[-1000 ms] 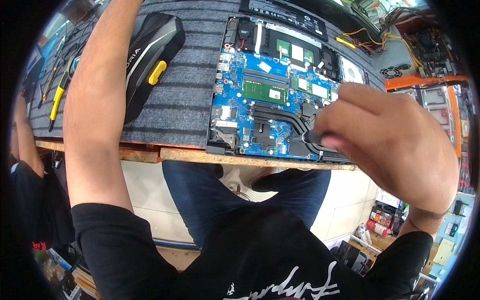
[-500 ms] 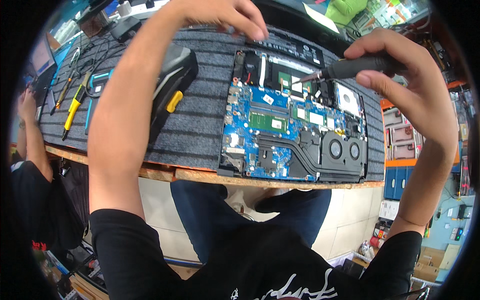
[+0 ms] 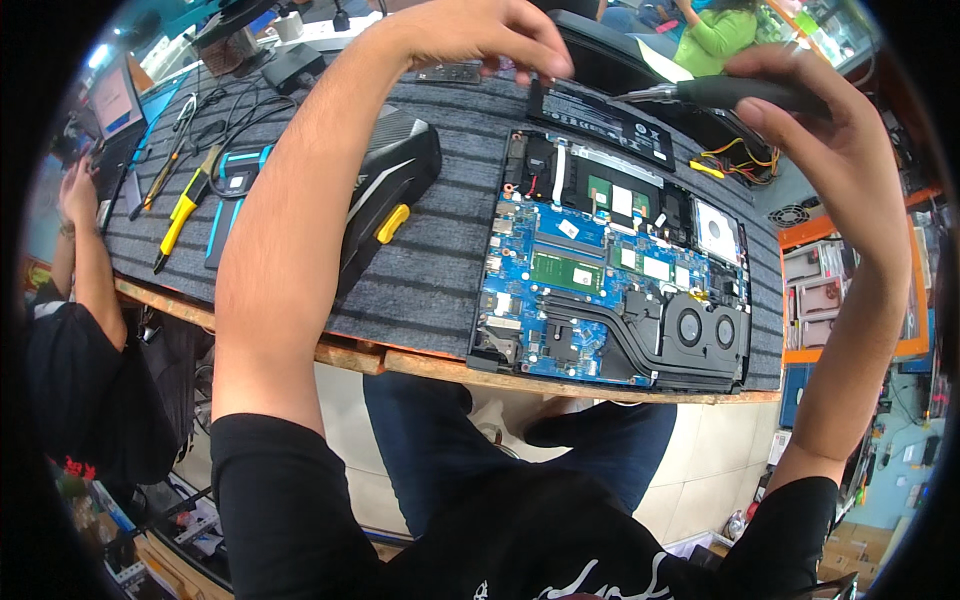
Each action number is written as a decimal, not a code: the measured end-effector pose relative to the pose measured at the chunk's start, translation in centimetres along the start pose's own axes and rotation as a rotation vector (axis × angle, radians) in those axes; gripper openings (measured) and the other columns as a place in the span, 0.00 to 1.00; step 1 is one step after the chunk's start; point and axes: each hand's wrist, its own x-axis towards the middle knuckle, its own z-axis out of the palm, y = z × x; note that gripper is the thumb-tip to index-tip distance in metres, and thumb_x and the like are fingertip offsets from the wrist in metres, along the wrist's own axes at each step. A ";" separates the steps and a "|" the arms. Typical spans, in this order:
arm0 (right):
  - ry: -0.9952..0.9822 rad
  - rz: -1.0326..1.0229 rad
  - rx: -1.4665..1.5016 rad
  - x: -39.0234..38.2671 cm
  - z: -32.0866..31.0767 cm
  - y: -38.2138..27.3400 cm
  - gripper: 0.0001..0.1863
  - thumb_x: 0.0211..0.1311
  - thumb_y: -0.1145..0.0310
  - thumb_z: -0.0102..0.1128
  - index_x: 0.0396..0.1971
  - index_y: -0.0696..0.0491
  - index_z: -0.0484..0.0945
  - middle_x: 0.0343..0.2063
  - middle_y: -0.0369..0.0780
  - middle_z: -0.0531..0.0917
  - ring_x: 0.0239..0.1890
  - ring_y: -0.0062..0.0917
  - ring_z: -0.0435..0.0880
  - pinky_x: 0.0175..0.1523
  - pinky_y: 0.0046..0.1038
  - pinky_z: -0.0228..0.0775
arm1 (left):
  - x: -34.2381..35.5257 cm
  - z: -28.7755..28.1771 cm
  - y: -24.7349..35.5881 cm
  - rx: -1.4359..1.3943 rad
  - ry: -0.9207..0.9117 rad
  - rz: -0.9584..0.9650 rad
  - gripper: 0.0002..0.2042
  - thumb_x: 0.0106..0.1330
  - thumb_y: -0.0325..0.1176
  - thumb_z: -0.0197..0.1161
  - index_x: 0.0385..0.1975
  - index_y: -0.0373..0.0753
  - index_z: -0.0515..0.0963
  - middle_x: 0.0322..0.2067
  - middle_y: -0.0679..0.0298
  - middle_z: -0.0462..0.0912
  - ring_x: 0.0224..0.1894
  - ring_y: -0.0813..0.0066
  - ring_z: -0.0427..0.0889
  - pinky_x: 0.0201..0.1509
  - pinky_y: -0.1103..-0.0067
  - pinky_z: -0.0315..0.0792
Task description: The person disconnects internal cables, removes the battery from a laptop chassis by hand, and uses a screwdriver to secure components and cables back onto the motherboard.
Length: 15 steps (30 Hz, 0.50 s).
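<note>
An opened laptop (image 3: 560,226) lies on the mat, its blue circuit board, green memory module (image 3: 567,273) and twin fans (image 3: 705,326) showing. Beyond its far edge rests a flat black laptop battery (image 3: 610,126). My right hand (image 3: 815,110) grips a screwdriver (image 3: 740,92) by its dark handle, the shaft level and its tip above the battery, pointing left. Over the battery's left end, my left hand (image 3: 505,45) is closed in a pinch, fingertips bent down. Whatever it may hold is too small to make out. The two hands are apart.
A black and grey case with a yellow latch (image 3: 394,224) stands left of the laptop. Farther left lie a yellow-black tool (image 3: 180,215) and coiled black cables (image 3: 240,120). Coloured wires (image 3: 740,162) sit at the back right. Another person's hands (image 3: 80,195) are at the far left.
The screwdriver tip has left the laptop's middle and is now above the battery, closer to my left hand. The whole view has shifted, so the bench appears lower and farther right.
</note>
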 end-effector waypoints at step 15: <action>0.012 -0.017 -0.057 -2.3 -0.7 0.0 0.14 0.69 0.72 0.65 0.52 0.58 0.79 0.47 0.34 0.82 0.49 0.16 0.78 0.54 0.20 0.68 | -0.3 -6.0 -11.4 0.667 0.359 -0.214 0.07 0.57 0.32 0.74 0.29 0.35 0.87 0.26 0.63 0.89 0.29 0.78 0.86 0.35 0.79 0.78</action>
